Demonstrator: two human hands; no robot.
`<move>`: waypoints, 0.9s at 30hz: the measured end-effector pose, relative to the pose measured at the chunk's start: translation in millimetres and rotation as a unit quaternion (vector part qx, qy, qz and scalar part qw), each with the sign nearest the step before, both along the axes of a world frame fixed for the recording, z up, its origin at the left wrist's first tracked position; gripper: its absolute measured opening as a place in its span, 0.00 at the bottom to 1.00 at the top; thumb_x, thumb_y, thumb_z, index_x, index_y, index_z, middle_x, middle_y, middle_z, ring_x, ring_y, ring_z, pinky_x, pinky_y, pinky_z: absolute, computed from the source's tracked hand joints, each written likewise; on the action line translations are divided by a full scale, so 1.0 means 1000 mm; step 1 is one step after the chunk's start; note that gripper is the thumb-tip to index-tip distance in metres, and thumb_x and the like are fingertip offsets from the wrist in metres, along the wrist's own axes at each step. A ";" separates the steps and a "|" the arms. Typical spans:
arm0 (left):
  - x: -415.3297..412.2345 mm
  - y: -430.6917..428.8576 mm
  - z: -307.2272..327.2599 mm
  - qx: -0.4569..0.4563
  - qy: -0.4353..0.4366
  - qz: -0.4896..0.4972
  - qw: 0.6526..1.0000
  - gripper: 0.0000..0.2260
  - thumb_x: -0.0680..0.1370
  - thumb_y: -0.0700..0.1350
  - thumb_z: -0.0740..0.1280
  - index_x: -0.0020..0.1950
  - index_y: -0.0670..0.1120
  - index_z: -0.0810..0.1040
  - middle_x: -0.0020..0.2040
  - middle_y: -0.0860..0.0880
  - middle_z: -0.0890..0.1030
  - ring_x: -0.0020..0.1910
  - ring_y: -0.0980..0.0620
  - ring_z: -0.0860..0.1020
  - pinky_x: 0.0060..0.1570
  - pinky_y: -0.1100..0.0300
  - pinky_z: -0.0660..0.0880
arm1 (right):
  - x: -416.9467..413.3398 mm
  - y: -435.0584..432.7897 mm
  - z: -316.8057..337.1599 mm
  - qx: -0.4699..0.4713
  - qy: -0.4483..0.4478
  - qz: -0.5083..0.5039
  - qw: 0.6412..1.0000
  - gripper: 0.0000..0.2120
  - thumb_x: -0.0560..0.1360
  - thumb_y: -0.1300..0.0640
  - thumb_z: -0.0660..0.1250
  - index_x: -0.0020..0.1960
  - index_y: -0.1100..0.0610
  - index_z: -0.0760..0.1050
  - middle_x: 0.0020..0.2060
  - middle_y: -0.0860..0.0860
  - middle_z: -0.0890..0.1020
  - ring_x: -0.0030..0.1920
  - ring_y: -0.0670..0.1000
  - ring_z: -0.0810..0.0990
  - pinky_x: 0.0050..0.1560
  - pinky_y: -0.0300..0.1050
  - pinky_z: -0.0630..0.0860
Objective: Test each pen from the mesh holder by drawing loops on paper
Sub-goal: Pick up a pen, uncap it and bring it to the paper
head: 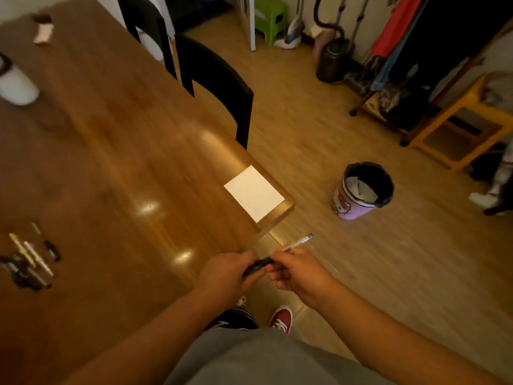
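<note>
We are standing at the table's (111, 134) near corner, holding one pen (259, 265) between both hands, low in the view. Our left hand (222, 273) is gripping the pen's dark end, its fingers curled round it. Our right hand (298, 272) is pinching the pen further along, with thumb and fingers closed on it. The clear barrel is sticking out past that hand and pointing toward two o'clock. We cannot tell whether the dark end is a cap coming apart from the barrel.

The paper (254, 194) is lying flat on the table's corner at twelve o'clock from our hands, well apart from them. Its face is looking blank to us.

More pens (32, 257) are lying loose on the table at nine o'clock, in a blurred heap. A white cup (16, 84) is standing at ten o'clock, far up the table. A dark chair (222, 79) is standing against the table beyond the paper. A pink bin (361, 193) with a black liner is sitting on the floor at two o'clock.
</note>
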State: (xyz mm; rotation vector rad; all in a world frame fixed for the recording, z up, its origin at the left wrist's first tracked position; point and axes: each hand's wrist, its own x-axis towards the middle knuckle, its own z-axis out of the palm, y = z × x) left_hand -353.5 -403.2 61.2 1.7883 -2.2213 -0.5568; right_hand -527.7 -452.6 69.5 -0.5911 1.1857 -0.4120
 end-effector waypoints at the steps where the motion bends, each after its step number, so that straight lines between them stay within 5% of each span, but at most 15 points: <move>1: 0.000 -0.006 0.000 0.001 -0.006 -0.005 1.000 0.13 0.78 0.58 0.64 0.50 0.50 0.79 0.38 0.51 0.82 0.34 0.52 0.78 0.32 0.57 0.74 | -0.001 -0.007 0.001 -0.002 0.000 0.003 1.000 0.06 0.79 0.60 0.67 0.45 0.62 0.78 0.31 0.55 0.82 0.27 0.49 0.78 0.26 0.40 0.73; 9: 0.012 -0.057 -0.004 0.103 0.045 0.024 0.993 0.08 0.79 0.56 0.63 0.45 0.54 0.73 0.33 0.57 0.74 0.29 0.62 0.71 0.27 0.70 0.62 | 0.004 -0.067 -0.005 -0.029 -0.018 0.053 0.998 0.08 0.79 0.60 0.67 0.44 0.62 0.79 0.30 0.54 0.81 0.28 0.48 0.78 0.27 0.39 0.76; 15: 0.031 -0.104 -0.001 0.198 0.142 0.058 0.968 0.07 0.80 0.55 0.62 0.47 0.55 0.77 0.39 0.56 0.80 0.37 0.59 0.79 0.37 0.61 0.78 | 0.025 -0.124 -0.008 -0.019 -0.012 0.102 0.995 0.08 0.79 0.59 0.67 0.42 0.61 0.79 0.32 0.55 0.81 0.30 0.48 0.79 0.30 0.40 0.76; 23: 0.058 -0.159 0.011 0.314 0.386 0.108 0.861 0.11 0.82 0.46 0.61 0.44 0.46 0.79 0.33 0.48 0.82 0.31 0.51 0.80 0.35 0.63 0.76 | 0.044 -0.185 -0.003 -0.004 -0.071 0.123 0.990 0.07 0.78 0.60 0.67 0.42 0.59 0.78 0.32 0.54 0.81 0.30 0.47 0.78 0.29 0.38 0.76; 27: 0.066 -0.166 0.008 0.312 0.445 0.133 0.829 0.14 0.82 0.48 0.60 0.41 0.52 0.81 0.30 0.50 0.79 0.29 0.54 0.76 0.33 0.62 0.73 | 0.055 -0.209 0.000 -0.012 -0.112 0.166 0.980 0.06 0.76 0.58 0.68 0.42 0.59 0.79 0.33 0.54 0.80 0.31 0.47 0.78 0.30 0.38 0.76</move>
